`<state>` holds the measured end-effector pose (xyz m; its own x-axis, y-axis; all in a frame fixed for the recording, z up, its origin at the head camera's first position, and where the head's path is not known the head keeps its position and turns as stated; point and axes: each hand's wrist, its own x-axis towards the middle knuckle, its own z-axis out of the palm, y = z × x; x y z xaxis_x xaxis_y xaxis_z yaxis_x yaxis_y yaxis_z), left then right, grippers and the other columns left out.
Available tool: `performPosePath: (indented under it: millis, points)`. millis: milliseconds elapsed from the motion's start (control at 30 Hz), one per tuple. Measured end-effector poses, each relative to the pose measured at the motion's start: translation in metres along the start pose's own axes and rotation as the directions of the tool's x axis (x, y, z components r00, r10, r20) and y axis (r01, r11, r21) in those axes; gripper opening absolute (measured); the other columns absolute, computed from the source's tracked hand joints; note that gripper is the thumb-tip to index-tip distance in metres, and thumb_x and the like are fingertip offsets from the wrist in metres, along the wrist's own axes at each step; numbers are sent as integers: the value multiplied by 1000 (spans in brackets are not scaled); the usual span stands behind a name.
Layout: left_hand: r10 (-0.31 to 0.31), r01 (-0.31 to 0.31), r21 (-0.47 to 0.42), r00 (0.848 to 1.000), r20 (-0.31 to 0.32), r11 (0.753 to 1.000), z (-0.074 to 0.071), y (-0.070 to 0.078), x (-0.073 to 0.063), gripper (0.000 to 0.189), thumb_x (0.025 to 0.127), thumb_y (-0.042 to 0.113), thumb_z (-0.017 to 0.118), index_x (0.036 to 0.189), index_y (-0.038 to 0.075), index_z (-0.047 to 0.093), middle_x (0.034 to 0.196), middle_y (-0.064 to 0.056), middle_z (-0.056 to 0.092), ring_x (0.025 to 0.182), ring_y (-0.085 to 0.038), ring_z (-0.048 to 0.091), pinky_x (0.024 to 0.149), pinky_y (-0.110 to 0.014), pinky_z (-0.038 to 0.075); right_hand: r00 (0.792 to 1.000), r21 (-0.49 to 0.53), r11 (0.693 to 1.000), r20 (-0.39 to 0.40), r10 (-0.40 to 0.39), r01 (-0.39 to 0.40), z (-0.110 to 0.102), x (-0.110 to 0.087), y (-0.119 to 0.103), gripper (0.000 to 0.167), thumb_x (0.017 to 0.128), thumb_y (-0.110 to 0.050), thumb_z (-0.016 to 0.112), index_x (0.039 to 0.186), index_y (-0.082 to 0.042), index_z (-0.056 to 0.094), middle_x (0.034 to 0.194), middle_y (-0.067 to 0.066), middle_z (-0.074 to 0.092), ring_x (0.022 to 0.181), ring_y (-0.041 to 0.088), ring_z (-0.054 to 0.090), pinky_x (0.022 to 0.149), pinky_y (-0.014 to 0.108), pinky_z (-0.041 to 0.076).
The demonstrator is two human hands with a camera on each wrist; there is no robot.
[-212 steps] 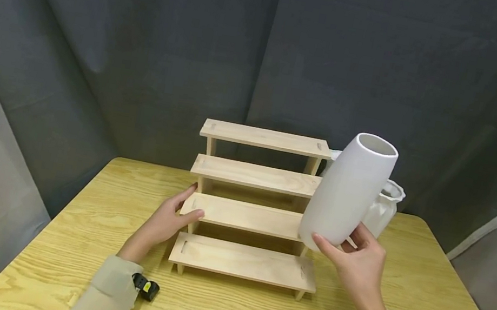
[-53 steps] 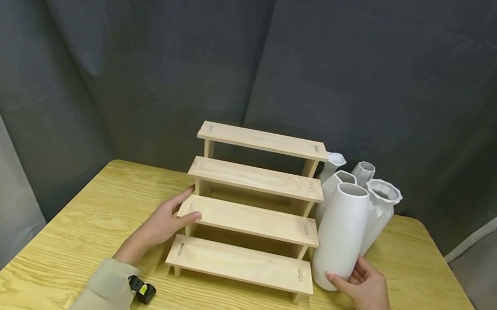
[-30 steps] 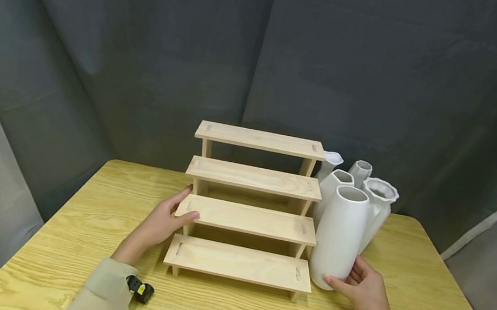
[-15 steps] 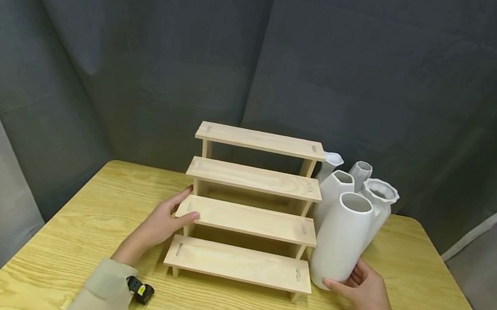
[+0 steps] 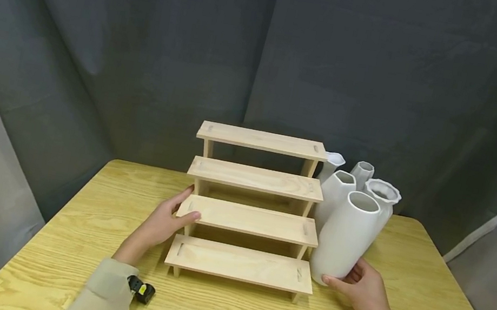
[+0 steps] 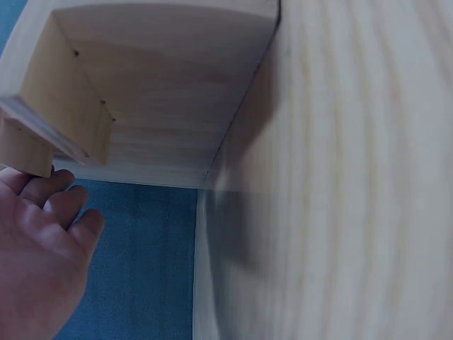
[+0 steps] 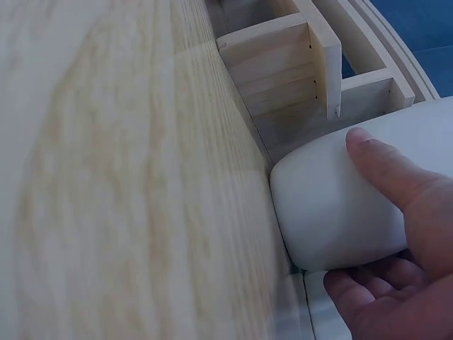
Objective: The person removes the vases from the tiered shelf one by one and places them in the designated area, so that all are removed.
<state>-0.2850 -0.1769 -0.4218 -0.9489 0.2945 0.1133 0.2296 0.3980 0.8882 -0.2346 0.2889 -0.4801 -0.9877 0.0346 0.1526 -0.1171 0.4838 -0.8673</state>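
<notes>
My right hand (image 5: 361, 292) grips a smooth white vase (image 5: 345, 237) low near its base, thumb on the near side and fingers behind. The vase leans to the right, its round mouth facing up and its foot close to the tabletop beside the stand's right end. In the right wrist view the thumb (image 7: 386, 166) lies along the vase's rounded lower end. My left hand (image 5: 160, 225) holds the left end of a four-step wooden display stand (image 5: 248, 218), thumb on the second step from the bottom. Its fingers curl at the wooden side piece in the left wrist view.
Behind the held vase stand several other white vases: a faceted one (image 5: 336, 191), one with a ruffled rim (image 5: 385, 191), a narrow one (image 5: 363, 173) and one partly hidden by the stand (image 5: 333, 161). A grey curtain (image 5: 171, 54) hangs behind the wooden table (image 5: 82, 237).
Earlier the white vase was held up before the stand's right end; it came down beside the stand, stood upright, then its top tipped right. My left hand stayed on the stand.
</notes>
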Motion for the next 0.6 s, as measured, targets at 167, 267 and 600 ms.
performPosePath:
  millis: [167, 267, 600]
  points:
    - [2, -2, 1, 1000, -4, 1000, 0, 1, 1, 79, 98, 37, 63, 158, 10, 20, 162, -5, 16, 147, -32, 15, 117, -49, 20, 1000, 8, 1000, 1, -14, 14, 0, -1, -1, 77, 77, -24, 87, 136, 7, 48, 127, 26, 59, 106, 18, 64, 81, 19, 53]
    - [0, 0, 11, 1000, -3, 1000, 0, 2, 0, 78, 98, 36, 63, 158, 9, 21, 162, -6, 17, 147, -32, 16, 116, -49, 21, 1000, 25, 1000, 7, -14, 14, 0, -3, -2, 77, 77, -24, 87, 136, 7, 48, 129, 26, 58, 106, 12, 63, 82, 19, 53]
    - [-6, 6, 12, 1000, 1, 1000, 1, -10, 5, 80, 98, 39, 62, 159, 12, 18, 163, -6, 14, 147, -34, 13, 116, -52, 20, 1000, 83, 997, 29, -1, -2, -5, -7, -8, 79, 82, -24, 84, 143, 7, 43, 137, 27, 51, 117, 19, 57, 88, 19, 50]
